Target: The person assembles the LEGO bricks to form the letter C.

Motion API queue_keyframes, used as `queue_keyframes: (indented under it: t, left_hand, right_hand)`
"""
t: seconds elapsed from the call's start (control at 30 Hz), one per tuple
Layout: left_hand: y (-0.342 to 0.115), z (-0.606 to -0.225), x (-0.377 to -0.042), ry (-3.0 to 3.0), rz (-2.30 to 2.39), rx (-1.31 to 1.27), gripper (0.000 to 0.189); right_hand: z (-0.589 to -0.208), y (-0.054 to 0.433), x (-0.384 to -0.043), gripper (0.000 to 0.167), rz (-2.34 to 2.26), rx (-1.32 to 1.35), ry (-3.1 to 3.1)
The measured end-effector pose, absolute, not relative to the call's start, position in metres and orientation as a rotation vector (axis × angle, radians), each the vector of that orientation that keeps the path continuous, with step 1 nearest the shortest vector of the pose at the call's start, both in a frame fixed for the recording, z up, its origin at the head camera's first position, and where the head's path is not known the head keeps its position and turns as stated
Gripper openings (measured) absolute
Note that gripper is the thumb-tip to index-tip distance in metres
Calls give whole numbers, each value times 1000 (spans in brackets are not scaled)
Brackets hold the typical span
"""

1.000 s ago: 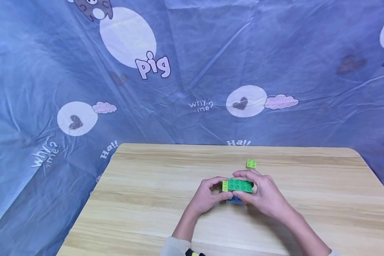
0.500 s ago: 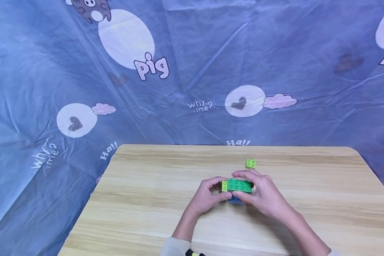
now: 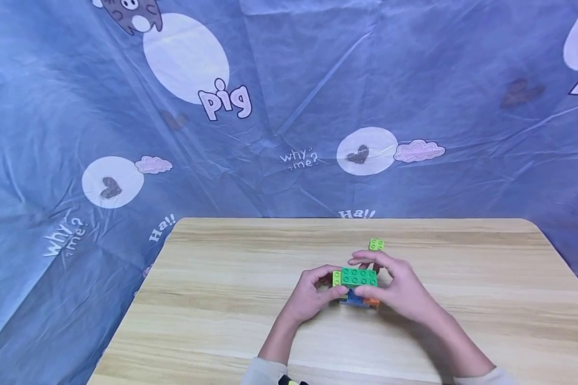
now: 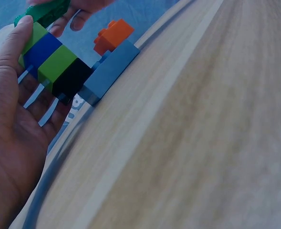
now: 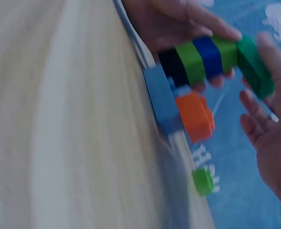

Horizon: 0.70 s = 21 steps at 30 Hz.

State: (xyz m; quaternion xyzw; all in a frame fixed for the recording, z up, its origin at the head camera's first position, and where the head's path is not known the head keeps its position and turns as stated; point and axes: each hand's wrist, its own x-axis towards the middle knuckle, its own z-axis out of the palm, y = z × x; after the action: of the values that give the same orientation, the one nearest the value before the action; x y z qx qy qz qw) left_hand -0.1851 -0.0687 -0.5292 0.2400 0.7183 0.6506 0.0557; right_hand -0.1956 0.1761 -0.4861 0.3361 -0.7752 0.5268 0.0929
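Observation:
A stack of toy bricks stands on the table. Its base is a light blue brick (image 4: 109, 71) with an orange brick (image 5: 195, 117) at one end. From the other end rises a column of black, lime, dark blue (image 5: 208, 57) and lime bricks. A long green brick (image 3: 359, 276) tops the column and juts out toward the right. My left hand (image 3: 312, 293) grips the column near its top, thumb on the near side and fingers behind. Around the green brick's free end is my right hand (image 3: 402, 289), its thumb and fingers spread apart, with no grip on the brick.
A loose lime brick (image 3: 377, 244) lies on the wooden table (image 3: 221, 299) behind the right hand. Beyond the table's far edge hangs a blue printed cloth (image 3: 270, 107).
My right hand has loosened from the green brick, its fingers and thumb moving apart, and more of the orange brick shows. The left hand keeps its grip on the column.

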Motion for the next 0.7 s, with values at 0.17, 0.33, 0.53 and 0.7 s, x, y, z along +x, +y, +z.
queue_keyframes:
  t: [0.17,0.33,0.53,0.7]
  left_hand:
    - [-69,-529,-184,2173,1970,698,36]
    - [-70,-529,-184,2164,1964,673,36]
    - [-71,-527,-185,2176,1965,680,37]
    - [-69,-528,-185,2155,1968,676,40]
  right_hand:
    - [-495,198,-208,39,1945,832,-2087]
    - [-510,209,-220,33,1954,426,-2125]
    - [-527,214,-236,44,1861,292,-2237]
    - [-537,211,-246,54,1725,368,-2339]
